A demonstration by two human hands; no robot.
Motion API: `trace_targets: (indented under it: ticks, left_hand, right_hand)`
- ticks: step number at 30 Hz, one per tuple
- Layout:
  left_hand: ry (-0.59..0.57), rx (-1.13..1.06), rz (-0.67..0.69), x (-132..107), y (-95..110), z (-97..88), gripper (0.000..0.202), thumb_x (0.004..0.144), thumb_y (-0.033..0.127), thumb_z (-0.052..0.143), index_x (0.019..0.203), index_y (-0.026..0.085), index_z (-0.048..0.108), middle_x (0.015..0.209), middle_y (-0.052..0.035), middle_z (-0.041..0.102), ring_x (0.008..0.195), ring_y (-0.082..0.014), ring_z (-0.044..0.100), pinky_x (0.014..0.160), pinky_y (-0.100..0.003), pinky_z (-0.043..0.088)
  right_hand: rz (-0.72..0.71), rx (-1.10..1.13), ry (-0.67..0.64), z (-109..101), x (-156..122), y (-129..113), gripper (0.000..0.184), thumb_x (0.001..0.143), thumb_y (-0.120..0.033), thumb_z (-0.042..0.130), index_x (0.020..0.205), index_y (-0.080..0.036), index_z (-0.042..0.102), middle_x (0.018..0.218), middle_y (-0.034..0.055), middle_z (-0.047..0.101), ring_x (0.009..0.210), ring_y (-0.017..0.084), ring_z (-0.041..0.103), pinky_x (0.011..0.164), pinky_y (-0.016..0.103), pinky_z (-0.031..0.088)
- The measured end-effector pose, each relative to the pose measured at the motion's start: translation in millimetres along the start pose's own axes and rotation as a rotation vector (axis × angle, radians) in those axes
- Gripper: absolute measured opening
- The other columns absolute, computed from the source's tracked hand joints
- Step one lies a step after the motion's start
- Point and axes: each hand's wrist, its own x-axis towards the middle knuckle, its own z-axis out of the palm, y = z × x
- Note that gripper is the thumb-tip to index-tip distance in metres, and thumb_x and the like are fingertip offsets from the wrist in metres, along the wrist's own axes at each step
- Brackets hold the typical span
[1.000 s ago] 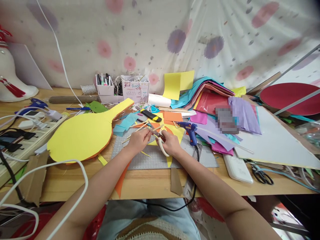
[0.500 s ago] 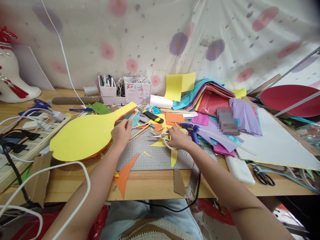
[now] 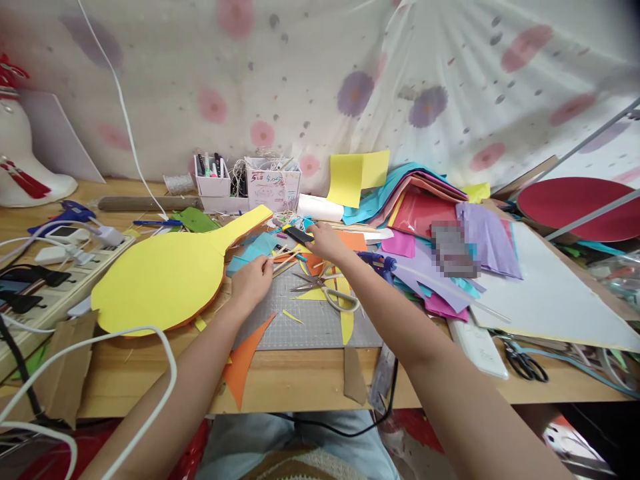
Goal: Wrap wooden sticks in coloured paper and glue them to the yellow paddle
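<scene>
My left hand (image 3: 254,281) rests at the left edge of a grey cutting mat (image 3: 310,323), its fingers curled round thin wooden sticks (image 3: 283,263) that point to the right. My right hand (image 3: 326,243) reaches further back. Its fingers are stretched out and its fingertips touch a yellow and black utility knife (image 3: 299,234). White-handled scissors (image 3: 327,292) lie loose on the mat between my hands, on yellow paper scraps. A large yellow paddle-shaped card (image 3: 160,273) lies just left of my left hand.
A blue glue gun (image 3: 380,262) sits right of the mat, its cord running off the table edge. Coloured paper sheets (image 3: 425,200), a white board (image 3: 550,287) and black scissors (image 3: 523,363) fill the right. A power strip (image 3: 50,280) with cables lies left; pen boxes (image 3: 213,177) stand behind.
My right hand let go of the white-handled scissors, which now lie on the mat, and moved back to the utility knife. My left hand shifted left from the scissors to the sticks.
</scene>
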Motion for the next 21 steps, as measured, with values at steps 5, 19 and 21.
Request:
trace_targets:
  ticks: [5,19,21]
  left_hand:
    - [-0.034,-0.033,0.0,1,-1,5.4,0.036,0.086,0.041,0.027,0.091,0.023,0.058,0.089,-0.0049,0.067,0.076,-0.0201,0.059,0.053,-0.026,0.029]
    - [0.148,-0.13,-0.306,35,-37,-12.9,0.032,0.084,0.039,0.03,0.083,0.025,0.058,0.088,-0.0075,0.066,0.074,-0.0238,0.058,0.055,-0.029,0.034]
    - [0.163,-0.13,-0.324,38,-37,-12.8,0.032,0.084,0.04,0.03,0.083,0.025,0.058,0.091,-0.0081,0.065,0.078,-0.0247,0.058,0.057,-0.03,0.034]
  right_hand:
    - [-0.012,-0.043,-0.067,24,23,-3,0.04,0.076,-0.023,0.049,0.115,-0.013,0.047,0.113,0.0148,0.052,0.106,0.026,0.047,0.086,0.034,0.04]
    - [0.297,0.428,0.149,-15,-14,16,0.034,0.074,-0.038,0.042,0.101,-0.018,0.045,0.093,0.0071,0.055,0.075,0.019,0.054,0.059,0.027,0.042]
    - [0.277,0.46,0.121,-16,-26,17,0.035,0.075,-0.036,0.042,0.106,-0.021,0.042,0.092,0.0043,0.057,0.074,0.018,0.055,0.059,0.027,0.041]
